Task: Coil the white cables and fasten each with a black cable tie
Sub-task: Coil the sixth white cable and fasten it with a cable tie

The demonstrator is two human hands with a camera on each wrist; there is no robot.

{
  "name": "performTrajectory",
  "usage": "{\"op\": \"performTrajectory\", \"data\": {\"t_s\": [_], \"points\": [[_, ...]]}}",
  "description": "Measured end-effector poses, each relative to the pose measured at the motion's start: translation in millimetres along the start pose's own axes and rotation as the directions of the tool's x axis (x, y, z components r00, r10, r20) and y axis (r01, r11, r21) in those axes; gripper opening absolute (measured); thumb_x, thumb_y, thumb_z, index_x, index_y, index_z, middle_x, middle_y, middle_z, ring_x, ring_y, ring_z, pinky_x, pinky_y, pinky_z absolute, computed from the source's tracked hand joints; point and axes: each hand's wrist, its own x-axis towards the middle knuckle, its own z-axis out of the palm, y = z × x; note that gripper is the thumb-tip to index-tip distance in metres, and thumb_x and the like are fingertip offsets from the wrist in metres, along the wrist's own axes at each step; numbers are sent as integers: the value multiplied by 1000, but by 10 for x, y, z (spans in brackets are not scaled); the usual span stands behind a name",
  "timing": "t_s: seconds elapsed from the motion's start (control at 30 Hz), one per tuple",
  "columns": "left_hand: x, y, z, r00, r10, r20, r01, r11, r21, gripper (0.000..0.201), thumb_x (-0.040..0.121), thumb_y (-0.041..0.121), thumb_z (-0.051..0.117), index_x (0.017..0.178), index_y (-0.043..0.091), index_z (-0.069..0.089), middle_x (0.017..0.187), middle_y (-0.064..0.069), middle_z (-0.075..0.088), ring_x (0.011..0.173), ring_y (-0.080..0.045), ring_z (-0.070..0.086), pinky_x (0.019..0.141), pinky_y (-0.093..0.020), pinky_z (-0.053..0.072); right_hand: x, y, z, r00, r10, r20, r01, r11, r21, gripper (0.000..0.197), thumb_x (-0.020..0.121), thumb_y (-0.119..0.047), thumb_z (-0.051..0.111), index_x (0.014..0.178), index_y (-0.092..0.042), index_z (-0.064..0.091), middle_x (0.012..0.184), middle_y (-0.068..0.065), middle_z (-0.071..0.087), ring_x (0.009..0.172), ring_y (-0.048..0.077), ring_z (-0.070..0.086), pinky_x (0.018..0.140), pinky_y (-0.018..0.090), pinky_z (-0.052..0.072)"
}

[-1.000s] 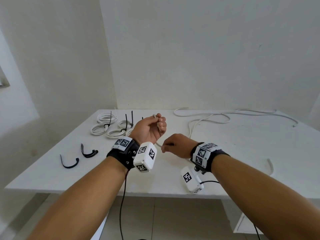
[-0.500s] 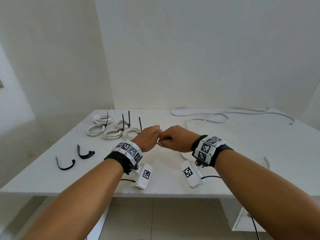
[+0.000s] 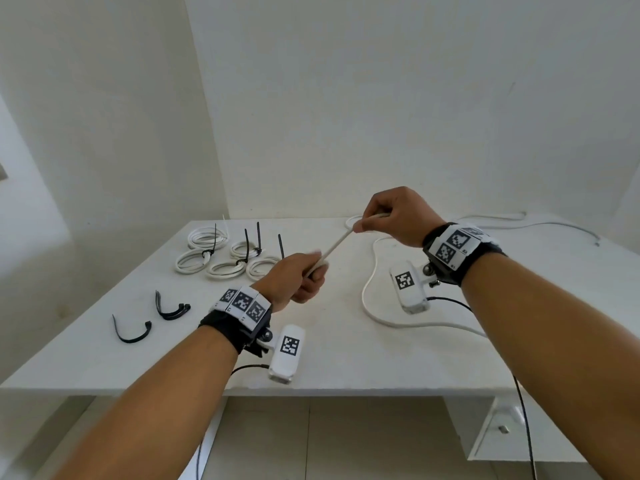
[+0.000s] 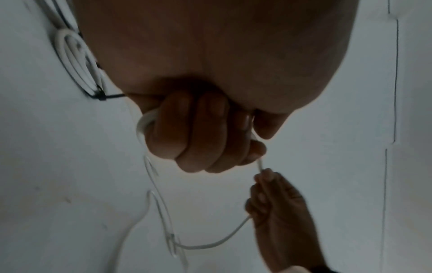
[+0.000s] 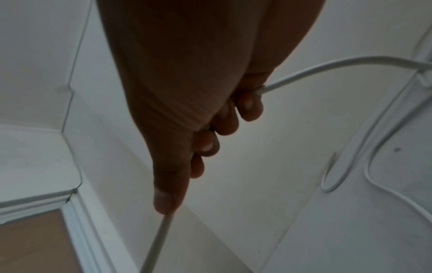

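A white cable (image 3: 337, 244) runs taut between my two hands above the white table (image 3: 346, 355). My left hand (image 3: 298, 280) grips one end in a fist, low and near the table's middle; the left wrist view shows its fingers (image 4: 201, 133) curled round the cable (image 4: 141, 127). My right hand (image 3: 394, 216) is raised higher and farther right, pinching the cable (image 5: 158, 240) between thumb and fingers (image 5: 247, 103). The rest of the cable (image 3: 372, 303) trails in a loop on the table under my right wrist. Loose black cable ties (image 3: 133, 332) lie at the left.
Several coiled white cables fastened with black ties (image 3: 225, 254) sit at the back left of the table. Another long white cable (image 3: 540, 225) lies along the back right, near the wall. The table's front edge runs below my forearms.
My hands were close together at the table's middle. Now the right hand has risen and moved right, drawing a stretch of cable taut from the left hand, which stays low.
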Motion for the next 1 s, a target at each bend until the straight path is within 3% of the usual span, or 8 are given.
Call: {"op": "performTrajectory", "data": {"t_s": [0.17, 0.23, 0.4, 0.53, 0.63, 0.7, 0.83, 1.0], "points": [[-45, 184, 158, 980, 195, 50, -174, 945, -278, 37, 97, 40, 34, 65, 21, 36, 51, 10, 24, 46, -7, 12, 46, -24, 6, -13, 158, 209, 994, 98, -55, -90, 987, 135, 32, 79, -43, 79, 70, -14, 72, 48, -10, 46, 47, 9, 35, 46, 18, 29], [-50, 259, 211, 969, 244, 30, -220, 916, -334, 33, 97, 38, 34, 70, 19, 37, 53, 10, 27, 44, -6, 17, 47, -24, 8, -80, 194, 380, 990, 140, 7, -139, 976, 165, 38, 86, -50, 69, 71, -16, 74, 56, -1, 50, 48, 12, 38, 49, 21, 33], [0, 367, 321, 930, 351, -108, -367, 882, -296, 23, 94, 27, 39, 76, 14, 37, 60, 3, 35, 46, -9, 29, 47, -22, 26, -328, 201, 848, 967, 165, 193, -193, 971, 139, 62, 104, -48, 38, 49, -40, 66, 50, -9, 53, 41, 1, 42, 50, 12, 38], [39, 382, 225, 879, 399, -259, -465, 838, -285, 33, 104, 18, 31, 72, 14, 35, 58, 4, 37, 46, -9, 31, 48, -21, 31, -305, 386, 904, 967, 193, 163, -213, 970, 115, 40, 103, -47, 41, 94, -27, 75, 61, -8, 60, 52, 6, 50, 59, 18, 43], [86, 434, 161, 846, 411, -339, -511, 807, -297, 36, 106, 14, 26, 72, 15, 35, 56, 6, 39, 46, -9, 31, 47, -22, 28, -278, 457, 847, 980, 186, 64, -194, 971, 138, 30, 101, -37, 49, 94, -21, 74, 65, -7, 61, 53, 7, 51, 62, 23, 43], [146, 460, 154, 825, 415, -384, -532, 799, -281, 35, 106, 12, 26, 72, 15, 34, 56, 7, 40, 46, -9, 32, 47, -22, 28, -322, 355, 882, 980, 136, 142, -149, 985, 81, 30, 101, -38, 50, 92, -26, 76, 64, -10, 59, 50, 1, 48, 61, 20, 42], [289, 383, 108, 801, 423, -423, -496, 865, -76, 28, 106, 18, 31, 78, 14, 35, 61, 4, 39, 48, -9, 34, 50, -22, 30, -421, 45, 1014, 949, 19, 316, -30, 999, 30, 29, 100, -40, 51, 94, -26, 76, 59, -9, 52, 47, 1, 44, 53, 13, 38], [286, 206, 45, 853, 443, -275, -309, 855, 416, 21, 106, 22, 33, 90, 10, 35, 75, 2, 39, 60, -9, 36, 58, -20, 36, -408, -125, 906, 933, -70, 353, 125, 983, -133, 28, 99, -34, 53, 97, -14, 72, 69, -3, 62, 57, 8, 51, 59, 23, 40]]}}
